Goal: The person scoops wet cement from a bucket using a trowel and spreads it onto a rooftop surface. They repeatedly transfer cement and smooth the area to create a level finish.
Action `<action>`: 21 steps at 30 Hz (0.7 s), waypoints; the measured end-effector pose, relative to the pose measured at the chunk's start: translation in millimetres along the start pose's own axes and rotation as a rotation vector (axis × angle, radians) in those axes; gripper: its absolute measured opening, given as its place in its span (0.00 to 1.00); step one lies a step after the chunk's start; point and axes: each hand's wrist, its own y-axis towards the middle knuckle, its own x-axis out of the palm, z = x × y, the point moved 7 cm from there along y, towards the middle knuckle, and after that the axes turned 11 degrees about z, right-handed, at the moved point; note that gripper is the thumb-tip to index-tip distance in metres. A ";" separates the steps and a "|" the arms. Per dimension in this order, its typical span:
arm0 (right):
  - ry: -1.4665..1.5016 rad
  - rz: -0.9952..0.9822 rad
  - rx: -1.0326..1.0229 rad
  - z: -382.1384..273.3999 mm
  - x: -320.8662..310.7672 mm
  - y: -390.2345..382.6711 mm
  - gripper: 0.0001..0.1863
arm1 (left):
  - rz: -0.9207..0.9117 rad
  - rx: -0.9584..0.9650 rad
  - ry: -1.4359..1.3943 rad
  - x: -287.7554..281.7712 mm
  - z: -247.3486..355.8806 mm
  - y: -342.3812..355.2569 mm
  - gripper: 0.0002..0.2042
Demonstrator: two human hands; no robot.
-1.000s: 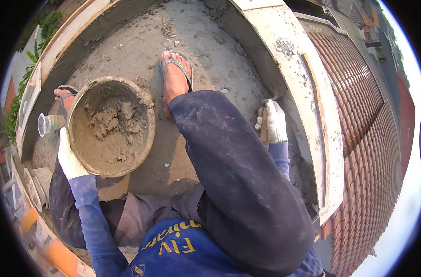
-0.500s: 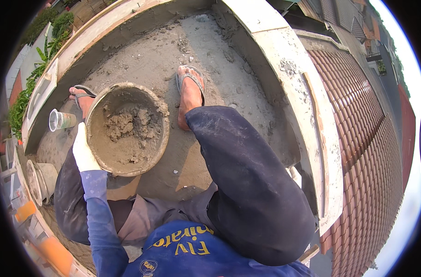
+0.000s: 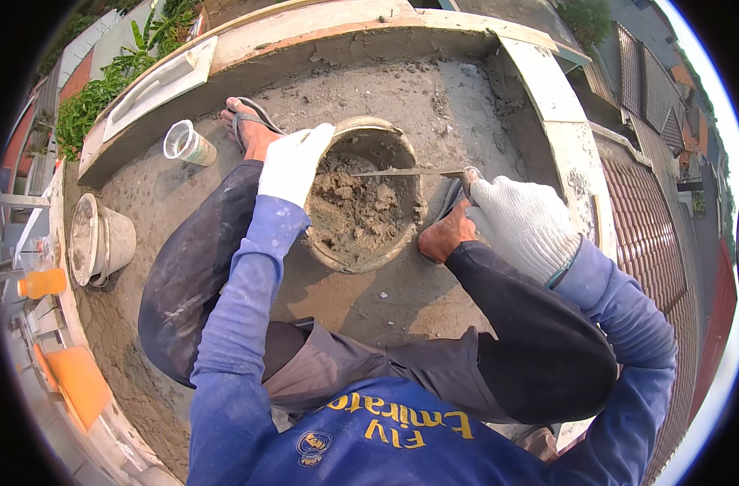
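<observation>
My gloved left hand [image 3: 295,166] is closed on the left rim of a round mortar bucket [image 3: 345,265] between my legs. My gloved right hand [image 3: 521,223] grips a trowel, whose narrow metal blade [image 3: 406,172] lies level across the bucket over lumpy grey mortar [image 3: 355,212]. The blade's far end is at the mortar. My feet in flip-flops rest either side of the bucket on the rough concrete floor [image 3: 434,308].
A clear plastic cup [image 3: 189,144] stands at the left, with a second pale bucket [image 3: 110,243] below it. Low plastered walls [image 3: 539,77] edge the floor, bearing a white float [image 3: 159,89]. Orange items [image 3: 78,381], tiled roofs [image 3: 645,243] and plants lie beyond.
My right hand has risen from beside the right wall to the bucket with the trowel. The bucket sits further right in view, and my left hand has moved up its rim.
</observation>
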 end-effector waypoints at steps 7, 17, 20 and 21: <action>0.013 -0.187 -0.105 -38.0 146.1 41.5 0.24 | 0.021 -0.016 -0.022 6.2 31.0 -13.4 0.17; -0.329 0.209 -0.130 47.2 141.8 -1.3 0.15 | 0.058 -0.142 -0.093 20.9 51.4 -44.3 0.16; -0.042 -0.288 -0.264 50.7 157.9 3.0 0.19 | 0.036 -0.163 -0.048 30.5 69.4 -56.8 0.16; 0.049 -0.478 -0.126 48.5 164.4 2.2 0.21 | 0.042 -0.165 -0.056 28.2 70.0 -57.7 0.15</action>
